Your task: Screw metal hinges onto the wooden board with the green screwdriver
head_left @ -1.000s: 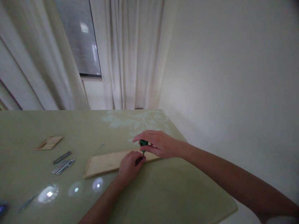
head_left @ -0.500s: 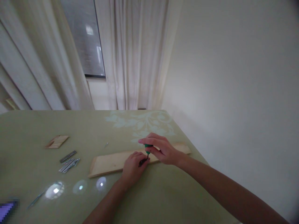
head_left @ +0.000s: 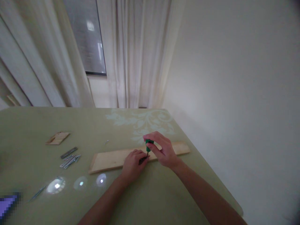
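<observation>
A long pale wooden board [head_left: 110, 160] lies flat on the green table [head_left: 164, 193]. My right hand [head_left: 161, 150] is closed around a small green-handled screwdriver [head_left: 148, 144] that stands upright with its tip at the board's near edge. My left hand [head_left: 132, 164] rests on the board right beside it, fingers pinched on a small dark metal piece [head_left: 142, 160] under the screwdriver tip.
Several metal hinge-like strips [head_left: 69, 157] lie left of the board, with a small wooden piece [head_left: 57, 137] farther back. A tiny screw [head_left: 106, 142] lies behind the board. A thin metal tool [head_left: 37, 193] lies near the front left. The table's right edge is close to the board's end.
My right hand has turned on the screwdriver handle, the fingers shifting around it. The view has drifted slightly, so the board's right end shows. The left hand has stayed put.
</observation>
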Demonstrator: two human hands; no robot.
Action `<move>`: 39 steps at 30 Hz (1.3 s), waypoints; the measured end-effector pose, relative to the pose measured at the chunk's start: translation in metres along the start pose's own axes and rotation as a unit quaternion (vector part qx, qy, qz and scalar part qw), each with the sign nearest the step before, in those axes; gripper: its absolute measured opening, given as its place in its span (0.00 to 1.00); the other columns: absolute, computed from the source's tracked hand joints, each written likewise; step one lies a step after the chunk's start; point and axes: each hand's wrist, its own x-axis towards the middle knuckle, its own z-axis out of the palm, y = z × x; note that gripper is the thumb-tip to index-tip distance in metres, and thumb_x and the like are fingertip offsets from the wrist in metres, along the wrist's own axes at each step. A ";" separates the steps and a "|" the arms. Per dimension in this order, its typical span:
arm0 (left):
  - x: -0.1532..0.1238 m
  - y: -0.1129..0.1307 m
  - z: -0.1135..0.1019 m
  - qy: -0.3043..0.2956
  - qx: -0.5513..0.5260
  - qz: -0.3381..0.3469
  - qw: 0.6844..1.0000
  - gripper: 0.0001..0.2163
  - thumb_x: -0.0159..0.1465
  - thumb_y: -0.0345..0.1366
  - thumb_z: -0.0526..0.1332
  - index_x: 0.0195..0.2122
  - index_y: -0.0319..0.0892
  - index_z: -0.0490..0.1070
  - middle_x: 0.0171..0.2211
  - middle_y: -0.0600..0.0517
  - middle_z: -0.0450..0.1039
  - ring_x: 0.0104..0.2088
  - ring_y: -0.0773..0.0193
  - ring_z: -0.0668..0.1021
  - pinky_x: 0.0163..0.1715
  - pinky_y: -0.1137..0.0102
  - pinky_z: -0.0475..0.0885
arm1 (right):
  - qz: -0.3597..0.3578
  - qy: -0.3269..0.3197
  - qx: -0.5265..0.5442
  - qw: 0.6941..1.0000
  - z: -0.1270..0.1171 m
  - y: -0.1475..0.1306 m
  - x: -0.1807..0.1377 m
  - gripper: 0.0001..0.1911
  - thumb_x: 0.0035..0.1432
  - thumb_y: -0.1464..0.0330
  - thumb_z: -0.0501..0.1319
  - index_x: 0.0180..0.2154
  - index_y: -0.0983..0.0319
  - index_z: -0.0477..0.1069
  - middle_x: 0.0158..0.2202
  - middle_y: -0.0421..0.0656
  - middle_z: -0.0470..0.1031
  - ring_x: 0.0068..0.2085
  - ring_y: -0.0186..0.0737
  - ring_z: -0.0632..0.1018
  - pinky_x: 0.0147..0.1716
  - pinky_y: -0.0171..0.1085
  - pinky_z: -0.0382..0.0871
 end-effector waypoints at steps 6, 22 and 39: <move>-0.002 -0.001 0.001 0.006 -0.002 0.004 1.000 0.09 0.72 0.38 0.61 0.39 0.47 0.81 0.38 0.49 0.81 0.41 0.55 0.78 0.44 0.63 0.71 | -0.049 -0.127 -0.170 0.976 -0.021 -0.018 0.013 0.13 0.71 0.63 0.61 0.54 0.60 0.70 0.55 0.51 0.77 0.55 0.44 0.78 0.53 0.41 0.73; -0.001 -0.001 0.002 0.001 -0.013 0.004 1.000 0.10 0.73 0.41 0.60 0.43 0.47 0.81 0.42 0.49 0.83 0.43 0.55 0.79 0.45 0.63 0.70 | 0.021 -0.484 -0.501 0.717 -0.030 -0.047 0.094 0.23 0.67 0.50 0.62 0.38 0.64 0.79 0.34 0.51 0.81 0.36 0.53 0.83 0.28 0.40 0.64; 0.002 0.005 0.004 -0.015 0.032 0.031 0.999 0.15 0.77 0.41 0.54 0.46 0.46 0.80 0.41 0.48 0.83 0.43 0.54 0.80 0.46 0.61 0.69 | 0.060 -0.578 -0.479 0.658 -0.029 -0.042 0.113 0.16 0.69 0.61 0.62 0.41 0.68 0.80 0.35 0.55 0.83 0.37 0.51 0.84 0.28 0.38 0.63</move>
